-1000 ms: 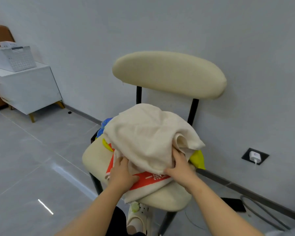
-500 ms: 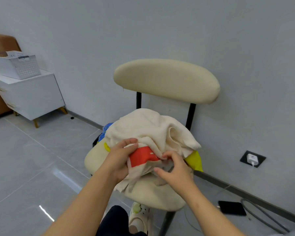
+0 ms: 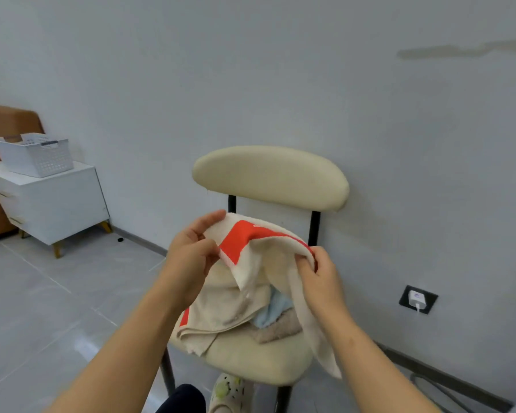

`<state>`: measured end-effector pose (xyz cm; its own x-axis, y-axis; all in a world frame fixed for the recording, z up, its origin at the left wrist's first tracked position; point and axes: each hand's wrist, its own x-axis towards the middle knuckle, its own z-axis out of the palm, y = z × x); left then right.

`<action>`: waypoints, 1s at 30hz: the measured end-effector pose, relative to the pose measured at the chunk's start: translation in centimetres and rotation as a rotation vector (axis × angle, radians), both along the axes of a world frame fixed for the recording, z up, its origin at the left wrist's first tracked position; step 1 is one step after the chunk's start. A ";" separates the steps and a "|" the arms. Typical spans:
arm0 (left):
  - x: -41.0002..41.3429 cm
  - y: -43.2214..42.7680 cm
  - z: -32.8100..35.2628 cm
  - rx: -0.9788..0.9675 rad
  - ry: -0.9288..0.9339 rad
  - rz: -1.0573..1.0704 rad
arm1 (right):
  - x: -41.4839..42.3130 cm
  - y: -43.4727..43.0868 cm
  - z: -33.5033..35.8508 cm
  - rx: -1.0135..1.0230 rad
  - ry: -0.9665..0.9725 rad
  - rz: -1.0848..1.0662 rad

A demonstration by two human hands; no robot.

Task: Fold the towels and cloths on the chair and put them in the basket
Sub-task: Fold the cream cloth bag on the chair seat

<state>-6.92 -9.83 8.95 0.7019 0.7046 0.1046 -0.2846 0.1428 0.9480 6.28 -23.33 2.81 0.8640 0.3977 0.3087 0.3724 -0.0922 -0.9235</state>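
Over on the far left the basket (image 3: 42, 162) sits on a white cabinet (image 3: 51, 201). Left hand (image 3: 191, 257) pinches the cream-and-red towel (image 3: 251, 242) above the chair (image 3: 268, 174), and right hand (image 3: 319, 272) grips its other end. Looks soft, light and floppy, so I'd grab corners.

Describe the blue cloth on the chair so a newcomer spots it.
Find the cream chair by the grey wall. On its seat, beneath the held-up red-banded towel, sits the blue cloth: the only pale blue piece, beside a fuzzy tan cloth.
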 end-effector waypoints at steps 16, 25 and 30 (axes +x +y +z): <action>-0.6 -2.0 -3.6 1.294 1.098 -0.031 | -2.7 0.2 3.3 -0.330 -0.027 0.395; -0.6 0.6 -4.3 0.888 0.761 0.074 | -0.6 -1.0 1.2 -0.994 -0.268 0.262; -1.0 1.4 -2.0 0.712 0.655 0.095 | 0.0 -1.1 2.2 -0.282 0.129 0.236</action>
